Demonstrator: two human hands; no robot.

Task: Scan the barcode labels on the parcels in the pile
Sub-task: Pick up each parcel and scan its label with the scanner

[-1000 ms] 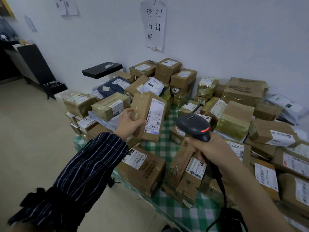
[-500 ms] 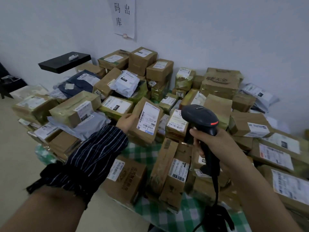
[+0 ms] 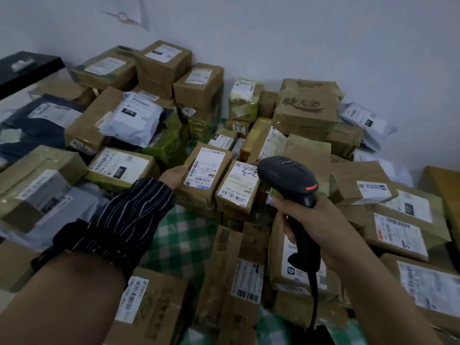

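Our L hand (image 3: 174, 176) holds the parcel (image 3: 199, 185), label (image 3: 202, 168) up, long axis running away; R hand (image 3: 315, 219) clamps the scanner (image 3: 286, 173) just right of it.

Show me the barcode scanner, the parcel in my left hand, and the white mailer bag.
barcode scanner (image 3: 286, 173): head view, top of its black head.
held parcel (image 3: 206, 168): head view, its white label.
white mailer bag (image 3: 139, 126): head view, bare white plastic.

One camera only, worn on my head: wide-angle, facing forward and down, close above my left hand (image 3: 174, 175) and right hand (image 3: 317, 220), parcel pile (image 3: 199, 88) reaching the wall (image 3: 323, 33).
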